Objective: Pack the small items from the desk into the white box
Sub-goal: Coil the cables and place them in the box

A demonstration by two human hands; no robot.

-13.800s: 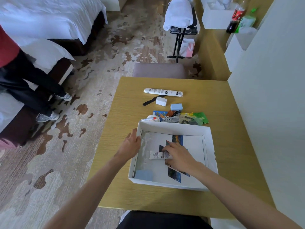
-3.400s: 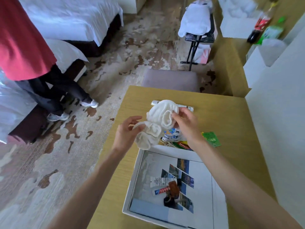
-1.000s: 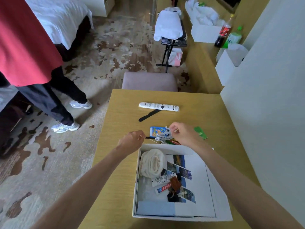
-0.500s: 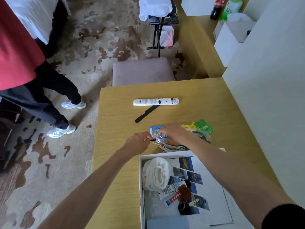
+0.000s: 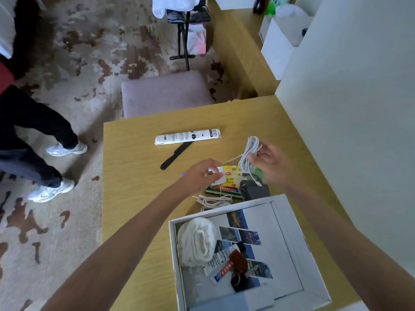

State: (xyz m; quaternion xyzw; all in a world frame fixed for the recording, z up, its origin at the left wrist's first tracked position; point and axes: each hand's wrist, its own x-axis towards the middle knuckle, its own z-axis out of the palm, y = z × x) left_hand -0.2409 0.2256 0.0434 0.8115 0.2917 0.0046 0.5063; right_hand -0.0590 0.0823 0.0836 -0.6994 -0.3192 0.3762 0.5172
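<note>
The right hand [image 5: 267, 163] pinches a coiled white cable [image 5: 250, 153] above the desk [image 5: 134, 176], at twelve o'clock from the white box [image 5: 314, 261]. The left hand [image 5: 202, 173] closes on its plug end. A taut strand between them could snag the packets [image 5: 229, 176] below; another cable [image 5: 213, 202] lies by the rim.

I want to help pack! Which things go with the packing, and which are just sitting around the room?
For packing:
white box
bundled white cable in the right hand
small card in the left hand
loose cable
tea packets
black comb

Just around:
stool
folding stand
bottles
</note>
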